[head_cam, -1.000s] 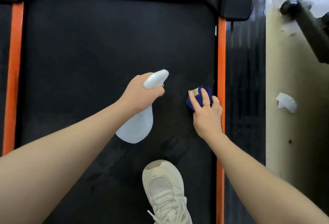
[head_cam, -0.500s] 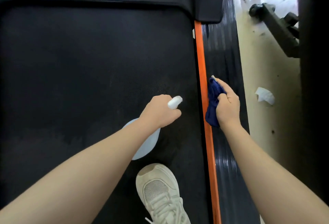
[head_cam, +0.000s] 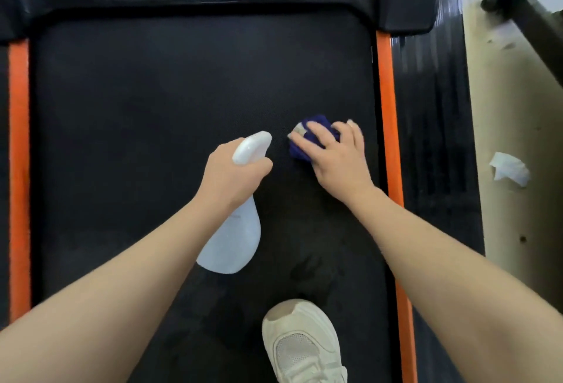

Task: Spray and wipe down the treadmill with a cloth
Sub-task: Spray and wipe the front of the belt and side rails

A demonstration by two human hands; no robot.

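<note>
- I'm looking straight down on the black textured treadmill belt (head_cam: 182, 139), with both bare forearms reaching out over it.
- My left hand (head_cam: 234, 174) is curled tight round the neck of the translucent white plastic spray bottle (head_cam: 234, 238); the fingers wrap under the white trigger head (head_cam: 251, 146), which points forward and a little right.
- The bottle's body hangs down below the wrist, above the belt; I cannot tell whether it touches the belt.
- My right hand (head_cam: 338, 157) lies flat, fingers spread and nearly straight, pressing the bunched dark blue cloth (head_cam: 307, 139) onto the belt.
- The cloth sits under the fingers on the right part of the belt, near the orange side strip on the right (head_cam: 388, 139) but apart from it; a pale label corner shows at its left edge.
- Spray head and cloth are just beside each other, not touching.
- A cream mesh sneaker (head_cam: 301, 346) stands on the belt at the bottom of my view.
- Dark damp-looking smears mark the belt between shoe and right wrist.
- A crumpled white tissue (head_cam: 508, 169) lies on the beige floor (head_cam: 502, 93) to the right of the treadmill.
</note>
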